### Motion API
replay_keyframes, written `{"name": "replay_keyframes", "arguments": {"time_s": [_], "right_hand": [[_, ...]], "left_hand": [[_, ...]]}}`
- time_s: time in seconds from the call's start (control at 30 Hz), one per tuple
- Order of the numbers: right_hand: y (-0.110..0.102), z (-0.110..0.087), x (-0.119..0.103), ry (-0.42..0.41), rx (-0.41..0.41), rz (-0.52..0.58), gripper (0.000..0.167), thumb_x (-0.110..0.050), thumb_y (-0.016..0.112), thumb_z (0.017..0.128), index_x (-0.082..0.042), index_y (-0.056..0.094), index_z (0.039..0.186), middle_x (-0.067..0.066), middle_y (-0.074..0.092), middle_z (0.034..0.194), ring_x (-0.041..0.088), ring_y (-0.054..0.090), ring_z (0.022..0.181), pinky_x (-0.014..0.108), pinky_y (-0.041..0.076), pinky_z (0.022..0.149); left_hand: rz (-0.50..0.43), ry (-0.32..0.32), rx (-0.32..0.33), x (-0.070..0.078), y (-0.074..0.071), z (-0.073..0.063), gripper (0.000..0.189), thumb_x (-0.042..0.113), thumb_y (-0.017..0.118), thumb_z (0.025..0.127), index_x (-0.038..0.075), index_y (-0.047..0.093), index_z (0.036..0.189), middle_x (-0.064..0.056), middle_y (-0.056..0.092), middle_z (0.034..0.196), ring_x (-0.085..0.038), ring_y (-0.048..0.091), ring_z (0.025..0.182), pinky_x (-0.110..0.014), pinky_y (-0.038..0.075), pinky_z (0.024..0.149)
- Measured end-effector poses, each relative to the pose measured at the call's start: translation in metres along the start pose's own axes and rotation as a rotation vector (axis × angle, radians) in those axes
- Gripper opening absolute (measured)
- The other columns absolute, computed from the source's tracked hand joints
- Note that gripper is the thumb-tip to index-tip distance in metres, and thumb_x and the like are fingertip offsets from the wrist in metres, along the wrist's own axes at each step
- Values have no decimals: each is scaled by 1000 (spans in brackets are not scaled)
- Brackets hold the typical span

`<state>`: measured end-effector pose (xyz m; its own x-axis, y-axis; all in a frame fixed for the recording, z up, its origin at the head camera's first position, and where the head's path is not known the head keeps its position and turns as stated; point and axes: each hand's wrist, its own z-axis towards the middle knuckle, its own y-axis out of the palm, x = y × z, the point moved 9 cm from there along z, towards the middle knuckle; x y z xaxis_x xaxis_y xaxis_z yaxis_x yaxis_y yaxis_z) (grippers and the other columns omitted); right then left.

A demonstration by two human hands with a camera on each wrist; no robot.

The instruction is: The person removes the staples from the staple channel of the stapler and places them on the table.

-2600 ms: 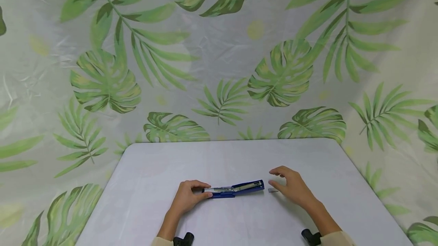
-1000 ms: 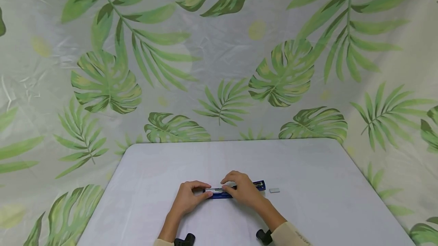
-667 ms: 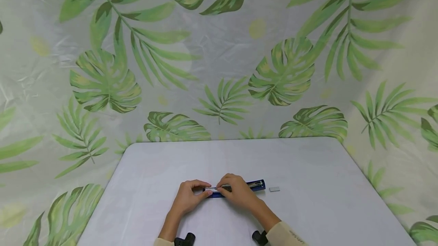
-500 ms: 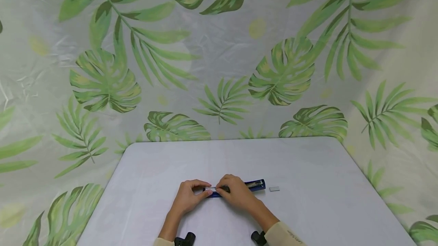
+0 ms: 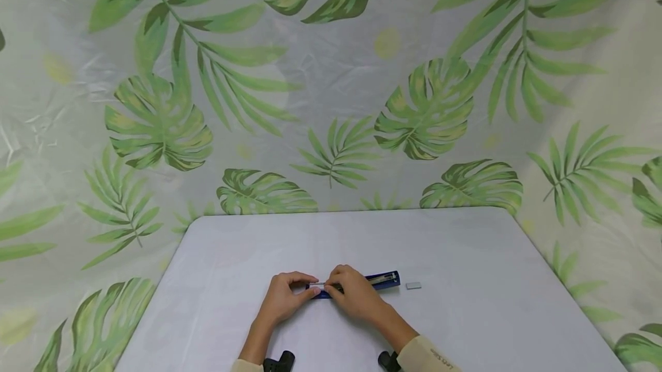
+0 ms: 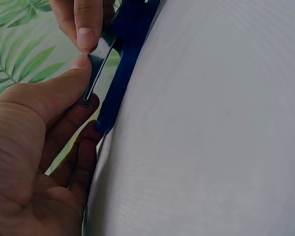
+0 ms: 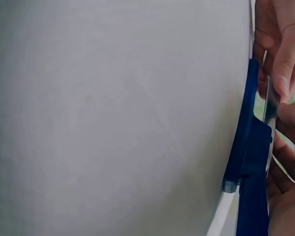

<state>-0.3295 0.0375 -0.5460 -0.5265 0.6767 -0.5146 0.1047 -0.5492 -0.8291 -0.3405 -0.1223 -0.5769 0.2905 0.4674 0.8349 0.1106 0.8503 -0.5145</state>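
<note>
A dark blue stapler (image 5: 385,280) lies opened out on the table, its metal magazine exposed at the left and its top cover swung to the right. My left hand (image 5: 279,302) grips the magazine end between thumb and fingers. Farther along the same magazine, my right hand (image 5: 355,296) pinches with thumb and forefinger, fingertips close to the left ones. Both wrist views show the blue base (image 6: 123,81) and fingertips meeting at the metal rail (image 7: 270,105). What lies under the right fingertips is hidden. A small grey staple strip (image 5: 414,286) rests right of the stapler.
The white table (image 5: 233,245) has rounded far corners. A leaf-patterned curtain (image 5: 331,73) hangs behind and at both sides. Black wrist cameras (image 5: 279,361) sit at the cuffs of the light sleeves (image 5: 426,355).
My right hand has come left from beside the staple strip to the stapler, then slid slightly farther left along the magazine. My left hand has kept its grip in place.
</note>
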Motion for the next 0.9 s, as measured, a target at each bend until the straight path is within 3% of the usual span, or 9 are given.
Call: {"name": "replay_keyframes", "arguments": {"time_s": [0.33, 0.6, 0.9], "right_hand": [[0, 2, 0, -6, 51, 80, 7, -23, 74, 96, -19, 80, 94, -9, 69, 101, 10, 64, 97, 33, 55, 87], [-4, 4, -2, -17, 120, 158, 6, -21, 79, 93, -15, 79, 91, -8, 71, 95, 9, 67, 93, 31, 56, 83], [-4, 11, -2, -11, 88, 141, 5, -20, 82, 90, -18, 77, 89, -8, 74, 90, 8, 66, 85, 24, 53, 75]], "left_hand": [[1, 10, -6, -2, 0, 0, 21, 42, 83, 86, 31, 81, 103, 14, 79, 101, -10, 74, 101, -26, 57, 91], [-11, 15, -22, -2, 2, -1, 20, 41, 82, 88, 31, 80, 105, 13, 78, 104, -10, 74, 103, -28, 57, 94], [-16, 10, -30, -1, 2, -2, 18, 38, 81, 90, 32, 80, 107, 15, 78, 105, -11, 73, 107, -31, 55, 99]]}}
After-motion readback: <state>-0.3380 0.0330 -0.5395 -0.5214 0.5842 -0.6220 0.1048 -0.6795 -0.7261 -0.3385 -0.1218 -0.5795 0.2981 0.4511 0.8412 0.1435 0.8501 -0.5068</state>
